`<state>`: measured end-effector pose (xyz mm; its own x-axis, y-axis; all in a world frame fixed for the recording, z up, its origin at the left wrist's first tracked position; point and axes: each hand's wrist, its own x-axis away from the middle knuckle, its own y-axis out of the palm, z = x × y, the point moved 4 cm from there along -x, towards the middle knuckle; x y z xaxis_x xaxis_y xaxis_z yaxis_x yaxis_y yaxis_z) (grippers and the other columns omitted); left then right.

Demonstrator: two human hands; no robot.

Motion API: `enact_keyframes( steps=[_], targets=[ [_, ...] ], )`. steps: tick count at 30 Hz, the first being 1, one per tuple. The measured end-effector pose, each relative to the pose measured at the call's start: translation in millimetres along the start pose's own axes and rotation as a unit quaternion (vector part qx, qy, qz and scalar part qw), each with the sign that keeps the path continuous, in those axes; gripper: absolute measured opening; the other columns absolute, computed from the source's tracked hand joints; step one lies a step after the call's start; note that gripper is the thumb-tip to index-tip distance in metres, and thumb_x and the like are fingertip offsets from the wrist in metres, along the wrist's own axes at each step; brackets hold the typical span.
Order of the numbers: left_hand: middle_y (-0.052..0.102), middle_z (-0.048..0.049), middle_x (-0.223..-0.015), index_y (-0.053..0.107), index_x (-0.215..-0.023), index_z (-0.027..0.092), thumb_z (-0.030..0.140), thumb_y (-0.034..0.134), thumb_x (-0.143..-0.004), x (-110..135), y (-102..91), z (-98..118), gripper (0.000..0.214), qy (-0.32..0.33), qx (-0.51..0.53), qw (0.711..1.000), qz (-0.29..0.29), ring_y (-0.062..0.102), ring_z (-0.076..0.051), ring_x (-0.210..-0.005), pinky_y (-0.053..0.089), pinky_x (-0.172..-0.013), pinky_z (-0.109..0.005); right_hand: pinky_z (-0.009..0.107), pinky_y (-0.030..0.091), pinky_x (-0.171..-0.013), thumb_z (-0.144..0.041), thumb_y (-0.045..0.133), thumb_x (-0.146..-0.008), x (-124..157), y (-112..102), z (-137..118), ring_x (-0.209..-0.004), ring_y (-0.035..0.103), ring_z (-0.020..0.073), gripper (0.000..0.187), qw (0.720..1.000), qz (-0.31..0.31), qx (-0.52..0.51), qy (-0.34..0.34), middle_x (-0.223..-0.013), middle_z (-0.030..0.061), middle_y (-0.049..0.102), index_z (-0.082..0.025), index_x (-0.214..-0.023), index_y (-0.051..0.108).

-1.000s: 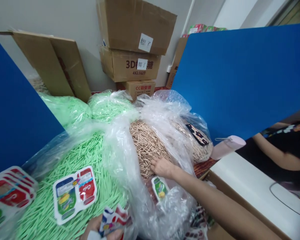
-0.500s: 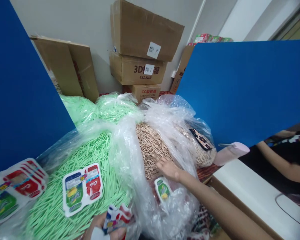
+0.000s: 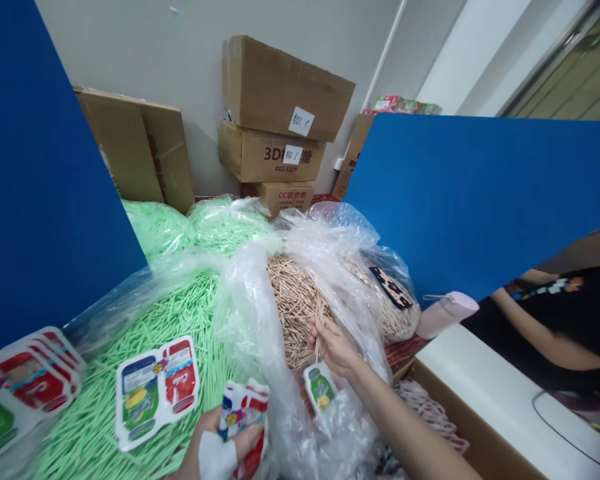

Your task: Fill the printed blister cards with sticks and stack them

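Note:
In my right hand (image 3: pixel 336 347) a few thin tan sticks (image 3: pixel 319 312) are pinched, just above the heap of loose tan sticks (image 3: pixel 293 293) in an open clear plastic bag (image 3: pixel 253 303). My left hand (image 3: pixel 211 437) grips a bent printed packet (image 3: pixel 245 417) in blue, white and red; a white wrap covers part of that hand. Under my right hand lies a small green bottle-shaped packet (image 3: pixel 321 389). A flat two-part packet (image 3: pixel 158 392) rests on the green sticks (image 3: pixel 180 320), and a stack of similar packets (image 3: pixel 40 380) lies at the far left.
Blue panels (image 3: pixel 480 193) stand on both sides. Cardboard boxes (image 3: pixel 285 87) are stacked against the wall. A patterned pouch (image 3: pixel 391 287) and a pink cylinder (image 3: pixel 447 313) lie to the right, near an open carton (image 3: pixel 480 427) holding packets. Another person's arm (image 3: pixel 545 333) shows at the right.
My right hand has come up from the tan heap and now holds several sticks. My left hand, with the packet, has risen further into view.

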<state>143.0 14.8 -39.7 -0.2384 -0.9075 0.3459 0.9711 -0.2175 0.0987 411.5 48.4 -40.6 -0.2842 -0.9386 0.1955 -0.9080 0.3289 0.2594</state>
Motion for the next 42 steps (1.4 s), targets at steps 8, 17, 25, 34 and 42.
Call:
enact_keyframes(
  steps=[8, 17, 25, 34, 42],
  targets=[
    [0.073, -0.0073, -0.083, 0.07, -0.093, 0.012, 0.037, 0.066, -0.08, -11, 23.4, 31, 0.028, 0.155, -0.086, 0.981, -0.083, 0.066, -0.023, -0.077, 0.053, -0.071, -0.031, 0.036, 0.051, -0.081, -0.039, 0.056, -0.09, 59, 79, -89, -0.071, 0.061, 0.0125, 0.017, 0.971, -0.001, -0.087, -0.223, -0.074, -0.0043, 0.055, -0.025, -0.098, 0.054],
    [0.056, -0.0012, -0.065, 0.063, -0.071, 0.015, 0.03, 0.058, -0.087, -3, 24.3, 52, 0.023, 0.35, -0.255, 0.901, -0.005, 0.056, -0.017, -0.061, 0.045, -0.057, -0.027, 0.043, 0.042, -0.1, -0.03, 0.038, -0.099, 90, 125, -80, -0.079, 0.062, 0.011, 0.012, 0.949, -0.03, 0.033, -0.313, -0.081, -0.0041, 0.054, -0.027, -0.103, 0.05],
    [0.058, -0.002, -0.067, 0.062, -0.071, 0.016, 0.023, 0.06, -0.085, 0, 24.9, 58, 0.016, 0.367, -0.231, 0.901, 0.012, 0.057, -0.017, -0.062, 0.045, -0.059, -0.026, 0.035, 0.052, -0.082, -0.032, 0.037, -0.099, 96, 134, -68, -0.083, 0.064, 0.0142, 0.013, 0.948, -0.002, 0.093, -0.304, -0.082, -0.0016, 0.058, -0.026, -0.1, 0.048],
    [0.059, -0.0018, -0.067, 0.063, -0.07, 0.017, 0.023, 0.063, -0.083, -3, 21.3, 54, 0.015, 0.337, -0.211, 0.917, 0.018, 0.057, -0.018, -0.063, 0.043, -0.06, -0.025, 0.045, 0.039, -0.102, -0.03, 0.039, -0.098, 97, 129, -75, -0.084, 0.064, 0.0141, 0.012, 0.932, 0.032, 0.099, -0.348, -0.081, -0.0032, 0.054, -0.027, -0.103, 0.049],
    [0.057, -0.0024, -0.067, 0.062, -0.07, 0.015, 0.022, 0.06, -0.085, 1, 23.0, 56, 0.017, 0.338, -0.219, 0.915, 0.018, 0.056, -0.018, -0.063, 0.043, -0.06, -0.026, 0.042, 0.041, -0.099, -0.035, 0.038, -0.098, 94, 132, -62, -0.089, 0.064, 0.0152, 0.015, 0.943, 0.021, 0.113, -0.313, -0.081, -0.002, 0.056, -0.027, -0.1, 0.05]
  ],
)
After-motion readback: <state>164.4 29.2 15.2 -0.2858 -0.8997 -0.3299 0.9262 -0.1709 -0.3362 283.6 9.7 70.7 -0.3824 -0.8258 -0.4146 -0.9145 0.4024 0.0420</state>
